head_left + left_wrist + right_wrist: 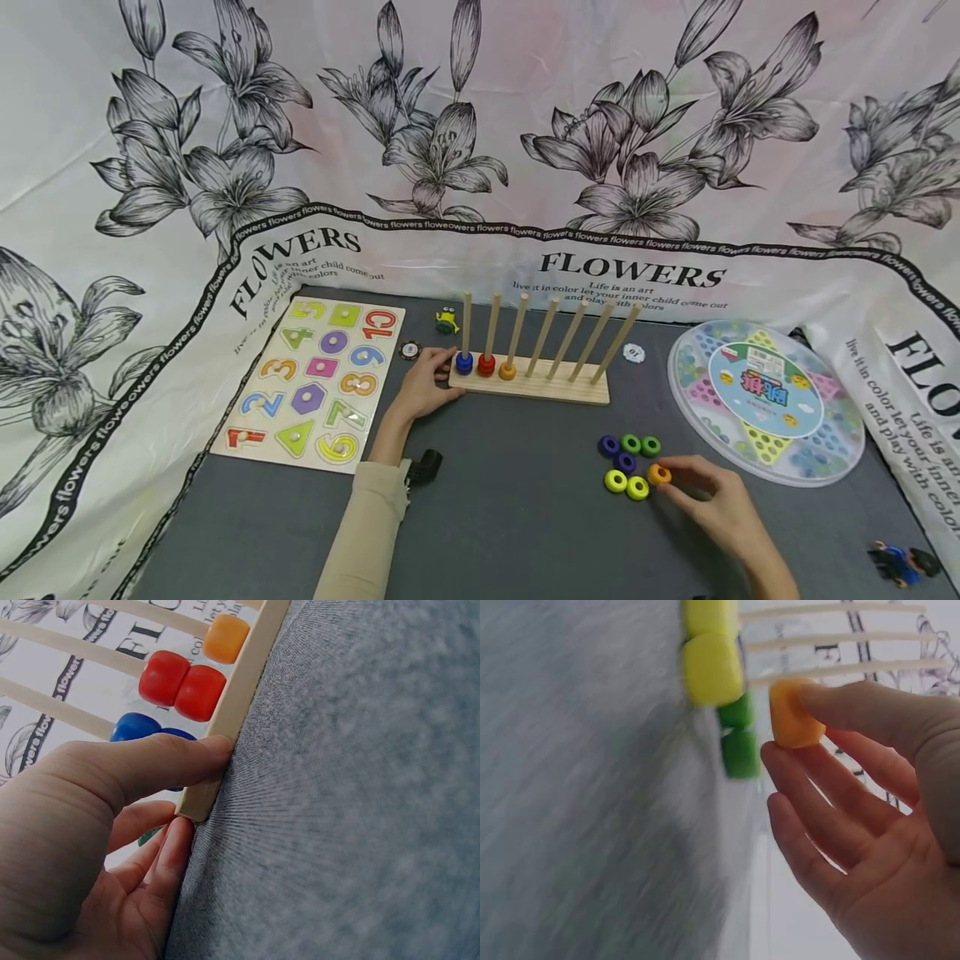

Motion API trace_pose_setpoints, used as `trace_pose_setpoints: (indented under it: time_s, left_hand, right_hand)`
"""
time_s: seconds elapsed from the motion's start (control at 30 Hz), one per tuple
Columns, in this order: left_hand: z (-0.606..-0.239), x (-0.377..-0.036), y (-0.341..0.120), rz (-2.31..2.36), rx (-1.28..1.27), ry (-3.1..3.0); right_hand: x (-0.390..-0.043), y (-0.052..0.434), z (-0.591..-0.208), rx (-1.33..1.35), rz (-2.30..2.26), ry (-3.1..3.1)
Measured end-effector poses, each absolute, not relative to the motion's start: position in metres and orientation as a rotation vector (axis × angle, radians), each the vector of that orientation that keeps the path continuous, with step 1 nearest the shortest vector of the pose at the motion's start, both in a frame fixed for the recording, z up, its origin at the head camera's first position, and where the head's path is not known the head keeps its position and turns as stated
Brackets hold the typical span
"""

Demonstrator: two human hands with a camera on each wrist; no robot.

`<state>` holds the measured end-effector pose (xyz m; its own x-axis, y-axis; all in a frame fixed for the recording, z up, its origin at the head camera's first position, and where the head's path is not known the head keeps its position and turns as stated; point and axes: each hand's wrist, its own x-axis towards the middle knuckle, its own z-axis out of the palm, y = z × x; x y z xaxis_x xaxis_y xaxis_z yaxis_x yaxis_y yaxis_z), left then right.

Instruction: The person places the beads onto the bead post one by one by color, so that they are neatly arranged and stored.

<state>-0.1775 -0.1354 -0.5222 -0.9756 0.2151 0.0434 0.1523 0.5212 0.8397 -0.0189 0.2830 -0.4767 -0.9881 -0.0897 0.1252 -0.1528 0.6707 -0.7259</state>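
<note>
My left hand (425, 385) grips the left end of a wooden peg stand (555, 386), thumb on the front edge of its base (196, 796) and fingers around the end. Seven upright dowels would be several: the leftmost carries blue beads (464, 363), then come two red beads (182, 685) and one orange bead (226, 639) on their own pegs. At the right, my right hand (716, 500) pinches another orange bead (795, 712) between thumb and fingertips. Beside it lie loose yellow beads (626, 484), green beads (640, 445) and purple beads (617, 452).
A number-and-shape puzzle board (285, 458) lies left, a round board-game case (847, 454) right. Near the stand are a small yellow-green toy (446, 321), a dark chip (409, 350) and a white chip (633, 353). A toy figure (902, 563) lies at the near right.
</note>
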Motion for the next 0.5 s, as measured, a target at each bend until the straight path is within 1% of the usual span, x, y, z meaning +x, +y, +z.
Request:
trace_pose_setpoints:
  time_s: [0.17,0.4,0.5]
  left_hand:
    - [-0.522,-0.178,-0.134,1.463,0.321,2.677]
    - [-0.522,-0.177,-0.134,1.465,0.315,2.684]
    - [-0.521,-0.177,-0.134,1.467,0.319,2.687]
  right_hand:
    - [-0.032,0.267,-0.466,0.269,1.291,-2.709]
    - [-0.060,0.232,-0.451,0.470,1.372,-2.582]
    - [-0.070,0.213,-0.437,0.545,1.390,-2.517]
